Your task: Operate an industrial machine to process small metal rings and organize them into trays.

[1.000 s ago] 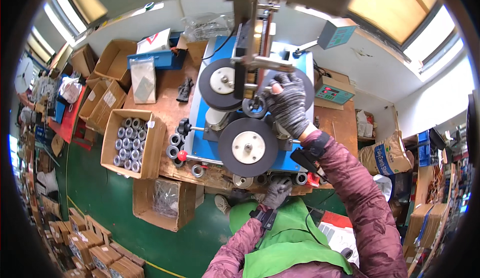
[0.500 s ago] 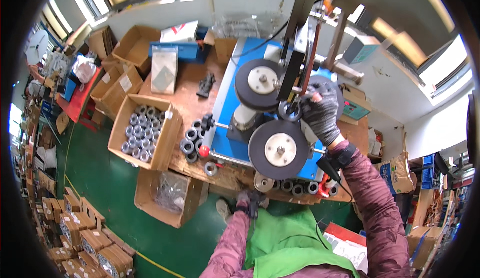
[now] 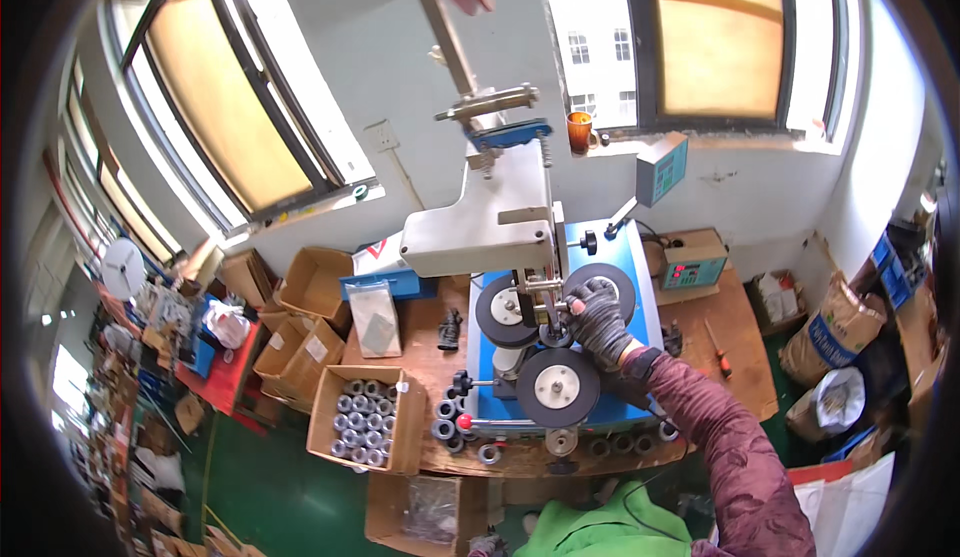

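My right hand (image 3: 597, 325), in a grey-black glove, reaches to the middle of a blue bench machine (image 3: 648, 307). Its fingers are curled by the vertical spindle. What lies in their grip is hidden. Just left of the fingertips, a dark metal ring (image 3: 555, 338) sits among three round black abrasive wheels: a front wheel (image 3: 582, 394), a left wheel (image 3: 490, 328) and a back right wheel (image 3: 618, 287). Low at the bottom edge, my left hand (image 3: 488, 545) is partly cut off, near an open carton (image 3: 470, 517); its fingers cannot be made out.
A carton (image 3: 412, 435) of metal rings stands left of the machine, beside loose rings (image 3: 444, 429). Along the front edge lie more dark rings (image 3: 622, 444). A red-knobbed lever (image 3: 465, 422) juts left. A screwdriver (image 3: 722, 359) and control box (image 3: 700, 255) are on the right.
The view has tilted upward, bringing the machine's white overhead arm and the windows into sight. My right hand stays at the machine's middle. My left hand now shows only at the bottom edge.
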`<move>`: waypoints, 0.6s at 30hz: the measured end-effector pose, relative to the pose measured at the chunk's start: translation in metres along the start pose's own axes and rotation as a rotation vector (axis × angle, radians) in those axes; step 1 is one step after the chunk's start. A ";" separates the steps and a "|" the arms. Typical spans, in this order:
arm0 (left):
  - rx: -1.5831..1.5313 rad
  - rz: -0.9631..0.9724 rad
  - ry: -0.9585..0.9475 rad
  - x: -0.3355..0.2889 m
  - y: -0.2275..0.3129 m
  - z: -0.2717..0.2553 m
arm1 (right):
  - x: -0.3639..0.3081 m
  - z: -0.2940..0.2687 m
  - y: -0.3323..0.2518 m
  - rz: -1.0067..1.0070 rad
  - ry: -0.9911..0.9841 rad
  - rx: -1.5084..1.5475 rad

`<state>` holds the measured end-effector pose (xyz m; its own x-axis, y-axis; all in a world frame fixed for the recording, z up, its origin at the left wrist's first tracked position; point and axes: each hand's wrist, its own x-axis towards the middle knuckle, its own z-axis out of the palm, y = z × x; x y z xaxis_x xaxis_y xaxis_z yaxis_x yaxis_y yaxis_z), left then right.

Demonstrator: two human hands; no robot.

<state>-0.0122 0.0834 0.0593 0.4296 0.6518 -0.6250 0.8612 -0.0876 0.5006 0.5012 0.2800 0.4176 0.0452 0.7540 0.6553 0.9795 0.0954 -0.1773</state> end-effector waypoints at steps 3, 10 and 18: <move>-0.178 -0.166 0.153 -0.010 -0.044 0.010 | -0.001 -0.001 -0.011 0.034 0.006 0.040; -0.835 -0.448 0.318 -0.002 -0.054 -0.004 | -0.007 0.005 -0.009 0.100 0.005 0.123; -1.035 -0.433 0.382 0.014 -0.040 -0.009 | -0.012 0.008 -0.014 0.095 0.060 0.081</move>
<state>-0.0428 0.1026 0.0364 -0.1038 0.6750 -0.7305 0.2097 0.7328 0.6473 0.4856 0.2745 0.4059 0.1510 0.7223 0.6749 0.9512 0.0797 -0.2981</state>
